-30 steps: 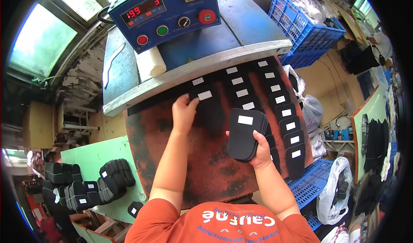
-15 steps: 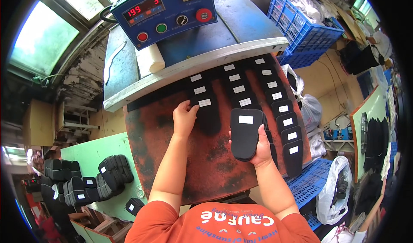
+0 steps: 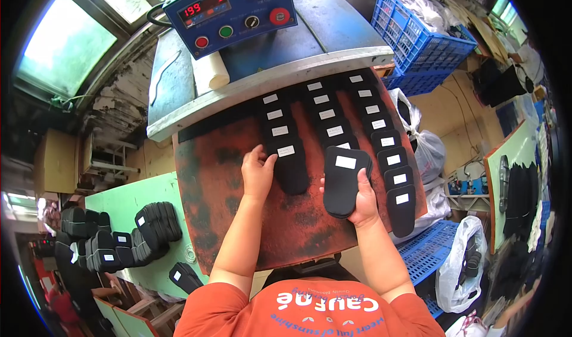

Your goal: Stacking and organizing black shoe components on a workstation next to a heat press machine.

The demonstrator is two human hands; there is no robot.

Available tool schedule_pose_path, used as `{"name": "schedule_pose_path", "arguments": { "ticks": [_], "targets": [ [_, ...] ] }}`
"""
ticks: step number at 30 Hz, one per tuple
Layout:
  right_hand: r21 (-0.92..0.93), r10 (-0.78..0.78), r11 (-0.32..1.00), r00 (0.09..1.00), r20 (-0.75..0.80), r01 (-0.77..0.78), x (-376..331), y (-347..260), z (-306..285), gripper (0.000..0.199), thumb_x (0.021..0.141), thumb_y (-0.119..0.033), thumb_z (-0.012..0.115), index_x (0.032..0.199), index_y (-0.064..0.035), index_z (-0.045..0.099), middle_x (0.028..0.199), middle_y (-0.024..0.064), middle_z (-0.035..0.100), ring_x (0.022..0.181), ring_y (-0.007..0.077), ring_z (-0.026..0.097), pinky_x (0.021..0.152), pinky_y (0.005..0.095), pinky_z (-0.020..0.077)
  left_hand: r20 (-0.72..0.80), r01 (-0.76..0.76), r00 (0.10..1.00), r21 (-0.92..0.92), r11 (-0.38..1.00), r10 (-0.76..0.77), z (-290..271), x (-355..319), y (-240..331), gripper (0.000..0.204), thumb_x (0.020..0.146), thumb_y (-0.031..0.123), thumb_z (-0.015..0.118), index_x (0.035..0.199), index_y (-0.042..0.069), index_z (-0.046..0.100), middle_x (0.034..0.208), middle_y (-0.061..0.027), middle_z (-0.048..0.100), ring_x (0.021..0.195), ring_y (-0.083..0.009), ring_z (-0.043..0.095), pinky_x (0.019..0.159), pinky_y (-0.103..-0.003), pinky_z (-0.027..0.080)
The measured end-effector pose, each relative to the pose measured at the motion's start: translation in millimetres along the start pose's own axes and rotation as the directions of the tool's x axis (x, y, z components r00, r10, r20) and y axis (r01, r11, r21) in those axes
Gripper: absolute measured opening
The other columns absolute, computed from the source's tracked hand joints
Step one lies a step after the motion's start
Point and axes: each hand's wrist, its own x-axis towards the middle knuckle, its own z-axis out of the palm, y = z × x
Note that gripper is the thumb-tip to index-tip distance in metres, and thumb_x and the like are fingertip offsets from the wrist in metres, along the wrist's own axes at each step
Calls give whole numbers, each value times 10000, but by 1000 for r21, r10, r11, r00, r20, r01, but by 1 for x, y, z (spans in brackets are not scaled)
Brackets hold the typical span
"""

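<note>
My right hand (image 3: 362,205) grips a small stack of black insoles (image 3: 344,188), its top one bearing a white label, above the reddish-brown platen. My left hand (image 3: 258,171) is beside the nearest black insole (image 3: 293,176) of the left column. Its fingers are bent and apart, the thumb by the edge near the white label, and nothing shows between them. Labelled insoles overlap in three columns; the middle column (image 3: 326,115) is partly hidden by the held stack, and the right column (image 3: 400,209) reaches nearest me.
Beyond the platen (image 3: 238,241) stands a blue heat press with a control box (image 3: 238,15) and a metal front edge (image 3: 268,87). More insole stacks (image 3: 152,230) lie on a green table at left. Blue crates (image 3: 411,39) and plastic bags (image 3: 462,265) are at right.
One more insole lies at the near end of the left column. My left hand has moved slightly nearer to me, its fingers spread. The view has shifted a little.
</note>
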Motion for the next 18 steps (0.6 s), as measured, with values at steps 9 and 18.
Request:
{"name": "schedule_pose_path", "arguments": {
  "ticks": [9, 18],
  "targets": [
    [26, 159, 987, 987, 9, -159, -20, 20, 0, 475, 892, -344, 538, 1227, -17, 460, 1156, 111, 559, 1023, 220, 579, 861, 357, 498, 141, 173, 981, -329, 928, -133, 18, -73, 33, 193, 799, 40, 647, 983, -15, 622, 813, -16, 640, 646, -39, 541, 547, -170, 418],
    [-169, 93, 982, 996, 17, -89, -43, 9, -16, 765, 826, -662, 340, 1217, -17, 465, 1033, 145, 603, 882, 266, 625, 784, 373, 522, -105, -232, 957, 278, 932, 269, 12, -71, -17, 349, 796, 101, 679, 1086, -45, 551, 839, -73, 558, 682, -112, 534, 602, -258, 467]
  ]
}}
